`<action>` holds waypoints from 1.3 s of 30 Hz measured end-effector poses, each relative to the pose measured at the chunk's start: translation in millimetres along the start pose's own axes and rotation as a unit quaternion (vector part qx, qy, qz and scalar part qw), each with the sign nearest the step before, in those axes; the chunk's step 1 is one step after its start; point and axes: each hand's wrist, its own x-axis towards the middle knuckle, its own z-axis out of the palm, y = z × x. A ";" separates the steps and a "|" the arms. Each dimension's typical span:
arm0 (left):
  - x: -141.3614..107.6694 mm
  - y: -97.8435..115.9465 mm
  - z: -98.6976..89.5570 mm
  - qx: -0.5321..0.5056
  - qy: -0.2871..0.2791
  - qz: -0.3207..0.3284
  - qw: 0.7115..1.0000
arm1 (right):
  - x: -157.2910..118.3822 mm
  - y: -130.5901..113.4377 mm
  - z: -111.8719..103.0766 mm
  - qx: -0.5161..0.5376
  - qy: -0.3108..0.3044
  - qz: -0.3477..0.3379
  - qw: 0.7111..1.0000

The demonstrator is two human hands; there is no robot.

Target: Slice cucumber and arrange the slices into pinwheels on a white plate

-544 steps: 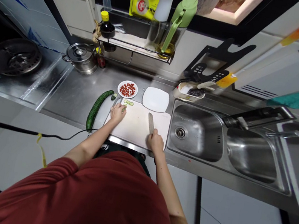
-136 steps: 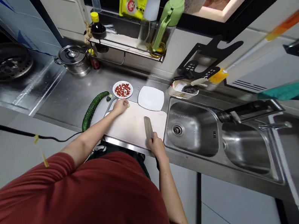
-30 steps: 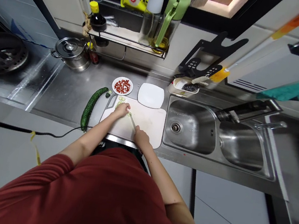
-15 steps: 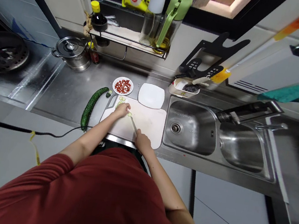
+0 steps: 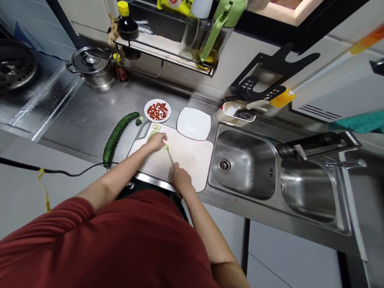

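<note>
My left hand (image 5: 156,142) is closed over the white cutting board (image 5: 192,163), its fingertips on a pale green cucumber slice (image 5: 166,147). In my right hand (image 5: 182,180) is a knife (image 5: 170,157), whose handle is mostly hidden by the fingers. The blade points up and left, with its tip at that slice. Several more cucumber slices (image 5: 157,127) lie on the board just beyond my left hand, partly covered by it. A long whole cucumber (image 5: 116,138) rests on the counter left of the board, with a small dark green cucumber end (image 5: 139,121) near its tip.
Behind the board stand a plate of chopped red pieces (image 5: 157,110) and a white square plate (image 5: 194,123). A double sink (image 5: 247,165) is on the right. A lidded pot (image 5: 94,68) and stove are left; a shelf of bottles (image 5: 164,46) hangs above. A black cable (image 5: 72,174) crosses the counter's front edge.
My right hand and the knife have shifted very slightly left, with the tip still at the slice. My left hand stays almost where it was.
</note>
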 end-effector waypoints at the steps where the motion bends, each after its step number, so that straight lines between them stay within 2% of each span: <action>1: -0.3 0.3 -0.2 0.001 0.000 -0.001 1.000 | 1.9 -0.4 -0.1 0.000 0.003 -0.001 1.000; 33: -0.5 1.5 -0.4 0.025 -0.001 0.001 1.000 | 6.1 -2.8 -4.6 0.005 0.007 -0.005 1.000; 39: 0.5 0.2 0.9 0.023 0.000 0.003 1.000 | 1.1 0.2 -4.3 0.007 -0.008 0.000 1.000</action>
